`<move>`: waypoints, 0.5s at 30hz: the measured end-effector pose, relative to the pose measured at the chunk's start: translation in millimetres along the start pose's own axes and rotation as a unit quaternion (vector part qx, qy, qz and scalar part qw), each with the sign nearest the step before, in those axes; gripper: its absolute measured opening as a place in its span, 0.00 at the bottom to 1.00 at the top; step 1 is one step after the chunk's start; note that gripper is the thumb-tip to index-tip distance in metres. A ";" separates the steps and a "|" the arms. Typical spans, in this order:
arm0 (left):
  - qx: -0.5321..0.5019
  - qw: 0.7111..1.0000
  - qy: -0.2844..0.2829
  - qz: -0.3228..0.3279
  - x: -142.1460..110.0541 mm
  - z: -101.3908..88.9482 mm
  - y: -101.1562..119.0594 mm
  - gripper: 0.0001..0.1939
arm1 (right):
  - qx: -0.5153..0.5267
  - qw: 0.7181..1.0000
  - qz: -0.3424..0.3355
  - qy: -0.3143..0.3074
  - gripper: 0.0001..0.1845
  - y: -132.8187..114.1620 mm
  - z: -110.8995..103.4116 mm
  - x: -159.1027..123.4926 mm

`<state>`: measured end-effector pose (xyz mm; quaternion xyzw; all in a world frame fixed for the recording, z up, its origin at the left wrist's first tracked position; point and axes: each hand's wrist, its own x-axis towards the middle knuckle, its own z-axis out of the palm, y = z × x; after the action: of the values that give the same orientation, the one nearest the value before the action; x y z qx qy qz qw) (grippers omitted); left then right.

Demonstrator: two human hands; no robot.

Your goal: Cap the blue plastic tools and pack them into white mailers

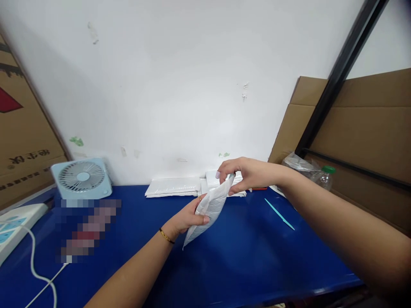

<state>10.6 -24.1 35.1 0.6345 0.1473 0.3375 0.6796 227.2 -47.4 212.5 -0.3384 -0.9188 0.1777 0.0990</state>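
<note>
Above the blue table point(244, 256) I hold a white, soft, slightly bulging pouch point(212, 207), tilted with its upper end to the right. My left hand point(188, 219) grips its left side, thumb on the front and the other fingers mostly behind. At the upper end, my right hand point(240, 171) pinches the pouch's edge between thumb and fingers. What the pouch contains, if anything, is not visible. Behind my hands, flat white packets point(173, 187) lie in stacks against the wall. A thin teal stick-like tool point(279, 214) lies to the right, untouched.
At left stand a light-blue fan point(82, 177) and a white power strip point(19, 226) with a white cable point(33, 256). A pixelated object point(88, 231) lies before the fan. Cardboard point(362, 149), a black metal post point(334, 94) and a green-capped clear bottle point(326, 177) are at right.
</note>
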 end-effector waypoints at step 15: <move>0.042 0.999 -0.015 0.007 -7.2 -6.0 25.0 0.35 | -0.055 0.982 -0.095 0.151 0.11 -18.6 11.5 -3.2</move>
<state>-5.3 -25.0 56.7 0.6682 0.1464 0.3259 0.6526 215.2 -65.7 209.1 -0.2772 -0.9296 0.0630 0.2345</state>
